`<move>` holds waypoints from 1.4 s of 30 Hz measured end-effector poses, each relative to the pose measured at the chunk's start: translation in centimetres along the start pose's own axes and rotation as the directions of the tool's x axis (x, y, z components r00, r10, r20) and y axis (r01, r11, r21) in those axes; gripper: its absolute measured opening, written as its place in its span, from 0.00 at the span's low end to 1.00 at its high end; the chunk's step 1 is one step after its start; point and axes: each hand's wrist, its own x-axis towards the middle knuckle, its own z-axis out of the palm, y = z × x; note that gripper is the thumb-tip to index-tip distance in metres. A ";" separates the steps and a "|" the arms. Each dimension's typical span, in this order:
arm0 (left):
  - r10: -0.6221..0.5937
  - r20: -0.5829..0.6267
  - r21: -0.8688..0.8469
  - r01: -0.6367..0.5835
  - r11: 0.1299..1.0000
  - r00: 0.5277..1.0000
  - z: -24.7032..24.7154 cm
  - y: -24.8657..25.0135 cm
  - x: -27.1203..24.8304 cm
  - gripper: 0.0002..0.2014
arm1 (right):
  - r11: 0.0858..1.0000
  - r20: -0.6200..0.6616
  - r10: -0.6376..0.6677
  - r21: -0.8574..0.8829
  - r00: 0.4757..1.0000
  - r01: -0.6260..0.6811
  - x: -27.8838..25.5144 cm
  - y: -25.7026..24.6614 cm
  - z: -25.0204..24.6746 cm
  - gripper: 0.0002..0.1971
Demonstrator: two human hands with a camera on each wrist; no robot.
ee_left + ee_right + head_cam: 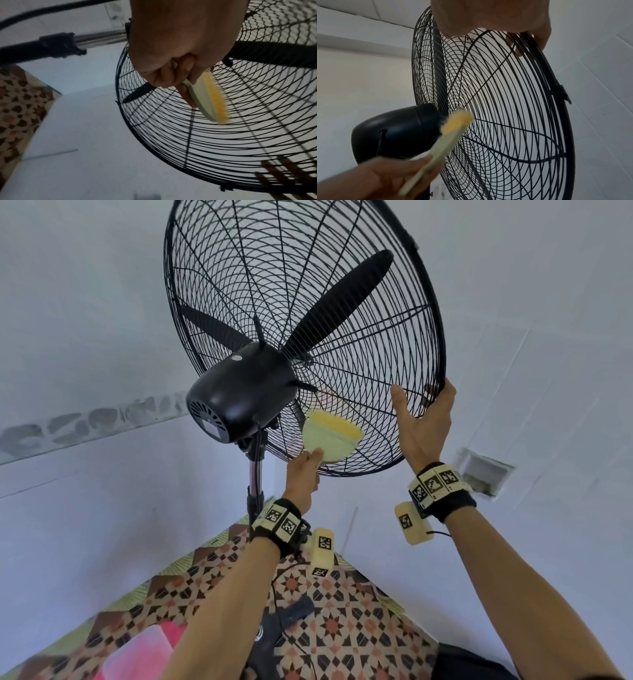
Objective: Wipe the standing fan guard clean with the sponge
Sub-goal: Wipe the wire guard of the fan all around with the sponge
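Left hand reaches up from below, thumb and curled fingers pinching the lower edge of the sponge, a flat pad with a pale green face and a yellow layer at its far end. From where I stand the sponge lies flat against the rear wires of the fan guard, low in the cage and just beside the black motor housing, its long axis running up and away from the fingers toward the hub. The yellow end looks smeared in the right wrist view, so it seems to be mid-stroke, though I cannot say in which direction. Right hand is up at the lower right of the guard, palm against the wires and fingers hooked over the outer rim, gripping it and, I judge, steadying the tilted fan head. The two hands sit well apart, with a broad bare stretch of grille between them. That gap is what the next stroke turns on: the unwiped wires lie to the right of the sponge and above it, so the left hand is the one to carry it outward along the spokes toward the rim, short of the right hand's hold. A dark blade hangs behind the mesh, above the sponge, and the pole drops just left of the wiping wrist.
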 end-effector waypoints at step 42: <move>0.169 -0.038 0.213 -0.157 0.964 0.985 2.6 -3.2 -1.8 0.12 | 0.996 0.212 -0.017 -0.084 0.977 0.035 2.2 1.4 -2.4 0.50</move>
